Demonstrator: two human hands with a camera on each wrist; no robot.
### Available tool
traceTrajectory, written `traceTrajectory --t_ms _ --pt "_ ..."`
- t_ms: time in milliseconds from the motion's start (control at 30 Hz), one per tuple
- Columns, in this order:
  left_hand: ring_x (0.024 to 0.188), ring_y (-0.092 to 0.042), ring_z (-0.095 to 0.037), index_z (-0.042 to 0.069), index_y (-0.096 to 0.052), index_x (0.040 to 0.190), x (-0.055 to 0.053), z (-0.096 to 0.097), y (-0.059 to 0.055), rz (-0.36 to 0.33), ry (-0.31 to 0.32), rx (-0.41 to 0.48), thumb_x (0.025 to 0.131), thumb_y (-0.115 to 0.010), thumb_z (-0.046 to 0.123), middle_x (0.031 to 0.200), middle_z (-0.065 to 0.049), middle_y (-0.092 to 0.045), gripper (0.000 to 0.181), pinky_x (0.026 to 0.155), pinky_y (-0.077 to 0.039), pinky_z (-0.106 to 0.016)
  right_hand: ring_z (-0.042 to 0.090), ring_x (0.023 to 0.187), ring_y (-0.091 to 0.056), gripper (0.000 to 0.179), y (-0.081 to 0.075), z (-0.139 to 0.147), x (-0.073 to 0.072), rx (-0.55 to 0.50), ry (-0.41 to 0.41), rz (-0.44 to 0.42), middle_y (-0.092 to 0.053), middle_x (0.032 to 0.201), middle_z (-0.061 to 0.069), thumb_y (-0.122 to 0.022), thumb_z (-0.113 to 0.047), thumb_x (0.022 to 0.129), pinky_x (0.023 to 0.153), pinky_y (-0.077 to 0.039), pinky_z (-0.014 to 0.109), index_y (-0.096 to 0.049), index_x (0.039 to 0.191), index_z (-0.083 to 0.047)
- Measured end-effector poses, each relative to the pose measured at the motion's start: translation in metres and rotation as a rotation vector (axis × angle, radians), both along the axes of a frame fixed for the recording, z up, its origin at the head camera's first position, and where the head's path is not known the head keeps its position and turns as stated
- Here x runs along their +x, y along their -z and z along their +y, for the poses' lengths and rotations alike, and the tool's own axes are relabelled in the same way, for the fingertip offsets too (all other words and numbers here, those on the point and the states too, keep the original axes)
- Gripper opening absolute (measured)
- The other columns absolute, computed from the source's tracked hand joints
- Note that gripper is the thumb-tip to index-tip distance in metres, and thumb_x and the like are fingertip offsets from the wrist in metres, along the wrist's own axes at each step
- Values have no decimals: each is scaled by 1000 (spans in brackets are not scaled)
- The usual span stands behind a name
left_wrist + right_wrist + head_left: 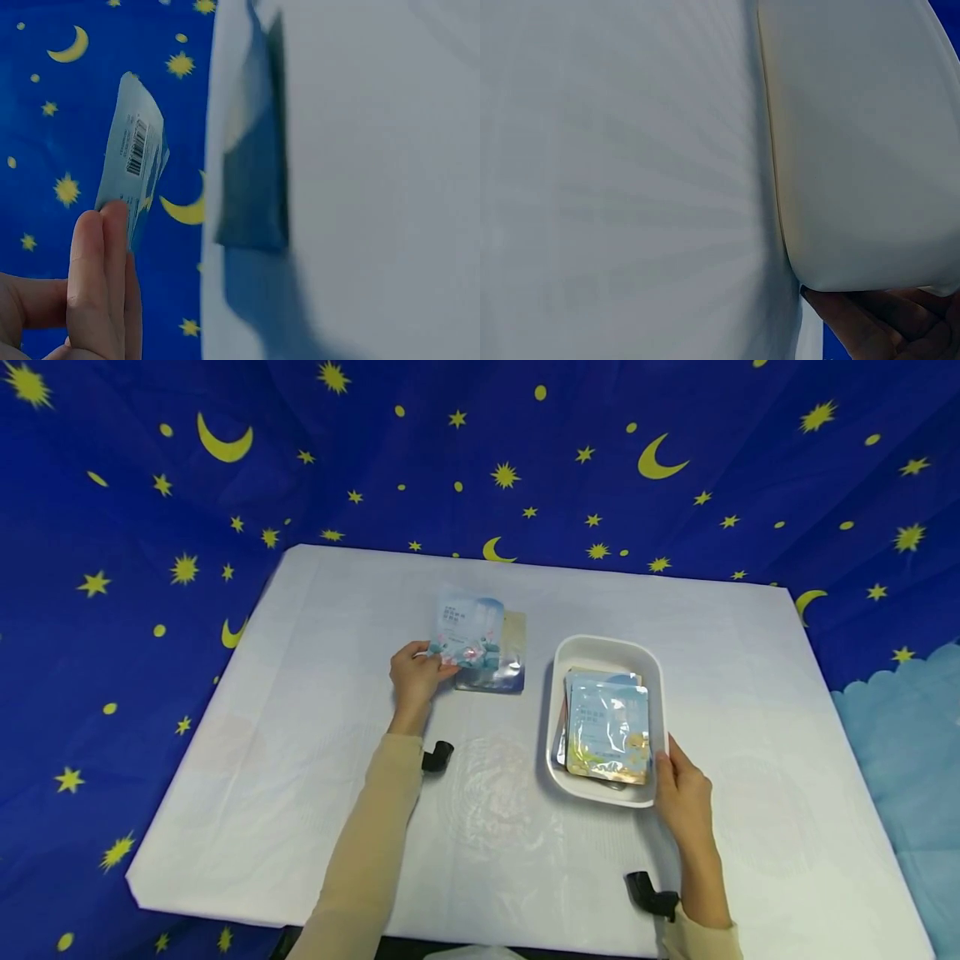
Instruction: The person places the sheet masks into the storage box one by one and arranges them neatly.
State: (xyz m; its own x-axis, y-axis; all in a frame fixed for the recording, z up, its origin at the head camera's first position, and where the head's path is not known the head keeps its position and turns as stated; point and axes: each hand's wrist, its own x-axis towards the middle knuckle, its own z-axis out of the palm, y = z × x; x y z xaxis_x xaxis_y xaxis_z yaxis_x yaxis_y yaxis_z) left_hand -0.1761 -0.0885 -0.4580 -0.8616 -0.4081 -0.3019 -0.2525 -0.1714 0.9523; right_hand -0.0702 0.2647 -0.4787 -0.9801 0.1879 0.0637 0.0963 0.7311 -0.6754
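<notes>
Between thumb and fingers my left hand (pixel 417 677) pinches a light blue sachet (pixel 468 631) with a floral print, raised by its lower left corner. Its barcoded back shows in the left wrist view, where that sachet (pixel 139 139) stands out past the fingers. Partly behind it in the head view, another sachet (pixel 512 672), gold and silvery blue, lies on the table. My right hand (pixel 686 797) holds the right side of a white plastic tub (pixel 611 642), thumb near the rim. Fingers (pixel 862 322) press the tub's outer wall in the right wrist view. Inside lies a stack of sachets (pixel 607 727), a pale blue and yellow one uppermost.
A white cloth covers the table (pixel 315 827). Dark blue fabric (pixel 465 452) with yellow moons and stars hangs behind and to the left. Black wrist-worn pieces (pixel 437 757) stick out beside both forearms. Pale blue fabric (pixel 911 760) hangs past the right edge.
</notes>
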Motion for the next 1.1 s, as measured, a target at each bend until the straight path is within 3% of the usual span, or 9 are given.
traceTrajectory --t_ms 133,333,500,667,833,1100 --pt "60 -65 -9 -9 -55 125 8 12 -13 67 5 11 94 -51 -10 79 -12 -52 31 78 -60 -38 36 79 -57 42 -1 0 0 -2 -7 8 -65 108 35 -43 -13 102 67 -47 49 -48 140 5" --pt "60 -67 -10 -12 -58 116 22 36 -30 156 47 -11 93 -53 -11 84 -19 -59 24 68 -60 -28 43 88 -60 42 0 1 0 -31 -13 -1 -61 117 37 -43 -13 103 75 -48 59 -46 141 5" --pt "66 -72 -31 -15 -59 112 34 62 -37 225 106 -33 91 -53 -13 85 -23 -61 23 65 -60 -29 43 88 -60 42 2 2 -1 -24 -12 12 -62 114 36 -43 -12 102 75 -48 60 -48 140 4" --pt "72 -71 -45 -17 -58 111 50 93 -36 295 205 -95 91 -51 -13 92 -32 -60 22 64 -60 -29 38 79 -58 41 3 1 -1 -10 -10 18 -65 108 35 -44 -13 102 66 -46 50 -49 139 4" --pt "68 -72 -40 -15 -58 113 64 120 -32 344 301 -225 92 -51 -10 93 -30 -59 23 60 -59 -24 37 79 -57 42 2 1 0 -13 -12 13 -65 109 35 -44 -13 102 66 -46 49 -49 140 4" --pt "68 -74 -27 -13 -57 118 76 146 -28 319 419 -323 94 -52 -4 97 -26 -63 25 55 -56 -18 44 90 -61 42 0 2 0 -36 -16 5 -61 117 36 -43 -13 103 75 -49 60 -47 140 5"
